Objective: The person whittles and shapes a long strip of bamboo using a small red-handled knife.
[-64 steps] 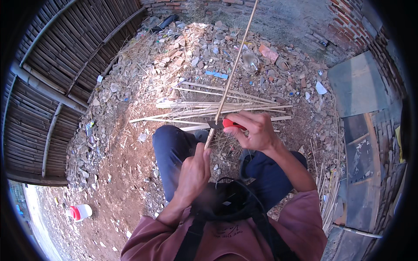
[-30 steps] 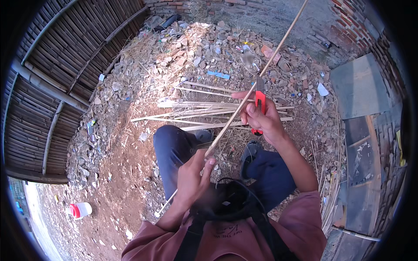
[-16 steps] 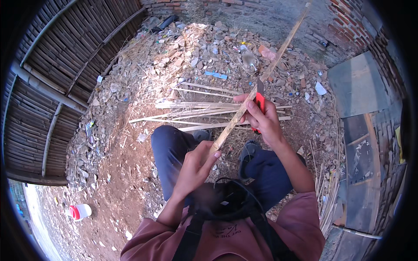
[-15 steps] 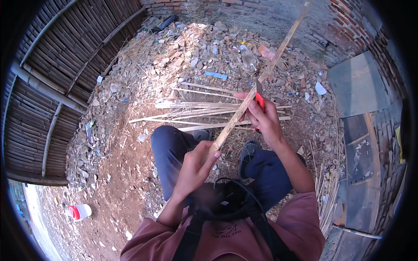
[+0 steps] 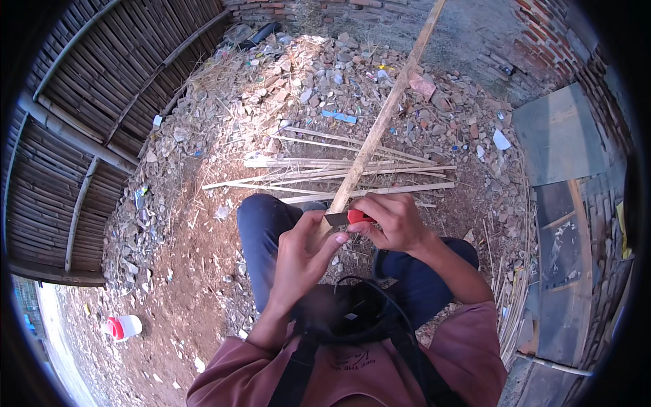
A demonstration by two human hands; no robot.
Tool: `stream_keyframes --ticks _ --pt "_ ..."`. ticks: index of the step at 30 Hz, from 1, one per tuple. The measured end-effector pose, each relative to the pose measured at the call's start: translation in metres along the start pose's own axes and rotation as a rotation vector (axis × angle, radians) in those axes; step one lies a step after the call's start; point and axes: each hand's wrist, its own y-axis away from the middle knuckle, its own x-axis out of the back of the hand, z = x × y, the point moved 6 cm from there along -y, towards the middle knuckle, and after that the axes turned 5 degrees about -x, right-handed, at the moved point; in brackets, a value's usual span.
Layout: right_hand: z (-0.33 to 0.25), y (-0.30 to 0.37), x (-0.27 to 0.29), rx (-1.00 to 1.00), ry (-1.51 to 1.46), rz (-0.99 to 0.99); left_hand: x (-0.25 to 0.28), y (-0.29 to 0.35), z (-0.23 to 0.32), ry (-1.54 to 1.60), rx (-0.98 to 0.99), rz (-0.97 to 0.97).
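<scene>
A long bamboo strip slants away from me toward the wall, its near end gripped between the thumb and fingers of my left hand. My right hand is closed around the red handle of a utility knife. The knife's dark, wide blade lies across the strip just beyond my left fingers. My two thumbs are close together under the blade. Beyond my hands, several split bamboo strips lie in a loose pile on the ground.
Rubble and broken brick cover the ground up to the far wall. A bamboo fence stands on the left. A white jug with a red lid sits at lower left. Grey panels lean on the right. My bent knees flank the work.
My right hand has come down and nearer along the strip, turning the knife so its blade now crosses the near end. The strip's far end has swung left.
</scene>
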Motion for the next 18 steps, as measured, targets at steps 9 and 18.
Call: stream_keyframes --ticks 9,18 --pt "-0.0045 -0.0011 0.0035 -0.003 -0.012 0.045 0.0010 0.0001 0.0101 -0.035 -0.066 0.082" --pt "-0.0067 -0.0028 0.0038 -0.028 -0.024 0.043 -0.0008 0.0013 0.0053 -0.121 -0.080 0.137"
